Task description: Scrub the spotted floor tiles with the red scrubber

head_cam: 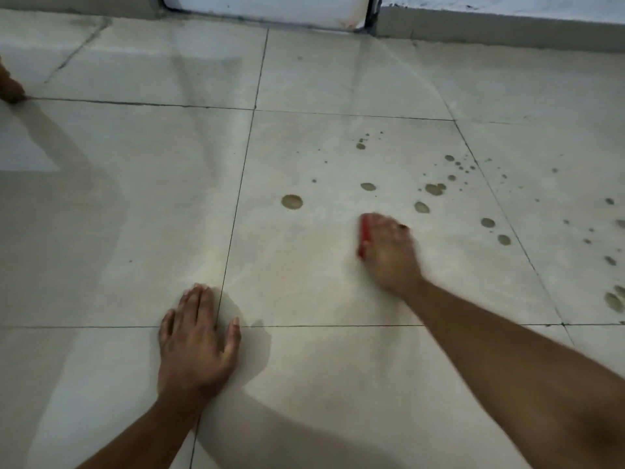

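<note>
A: Where is the red scrubber (365, 235)?

B: Under my right hand (389, 252), fingers clamped over it; only a blurred red edge shows at the left, pressed on the glossy pale floor tile (304, 265).

A: And the spots (292, 202)?

B: Round, dull olive blotches, scattered beyond and right of that hand.

A: Your left hand (196, 343)?

B: Flat on the tiles, fingers slightly apart, straddling a dark grout line (233, 211).
</note>
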